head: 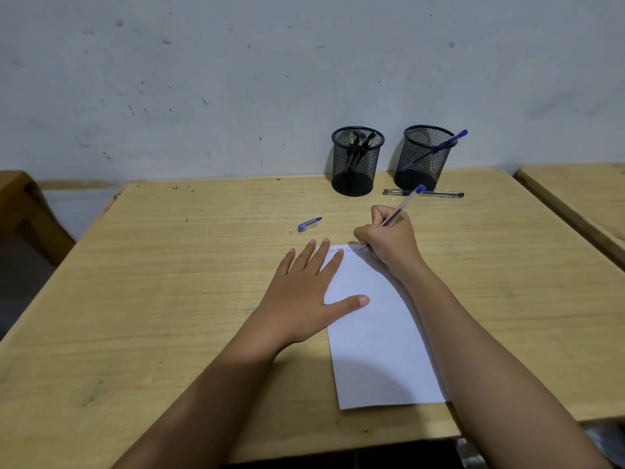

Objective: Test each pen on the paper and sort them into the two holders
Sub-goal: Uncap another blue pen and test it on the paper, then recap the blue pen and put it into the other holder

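Writing is being done near the far end of the paper (375, 333), where the blue pen (404, 204) is gripped by the curled fingers (363, 238) of the right hand (389, 242). Its tip is set on the sheet at the end of a line of blue scribble (338, 250). The pen's long axis is tilted up and away from the tip, toward the far right corner of the counter (169, 265), so its blue butt end is aimed roughly at the right holder (424, 160). The left hand (304, 292) is laid flat with its fingers straight and spread. Its fingertips and thumb are pressed on the paper's left side, and nothing is gripped by it.

Both holders are stood at the far edge of the counter, close to the wall and beyond the right hand. Black pens (358, 143) are kept in the left holder (356, 164), and a second blue pen (443, 145) is leaned in the right holder. Since blue ink appears to be laid down, the right holder is judged the likely destination. It is nearer to the right hand than to the left, ahead and slightly to the right. The cap (309, 224), lying loose on the counter just beyond the left hand's fingertips, is probably to be refitted first. One more pen (433, 193) is seen lying crosswise just in front of the right holder, seemingly not yet sorted.
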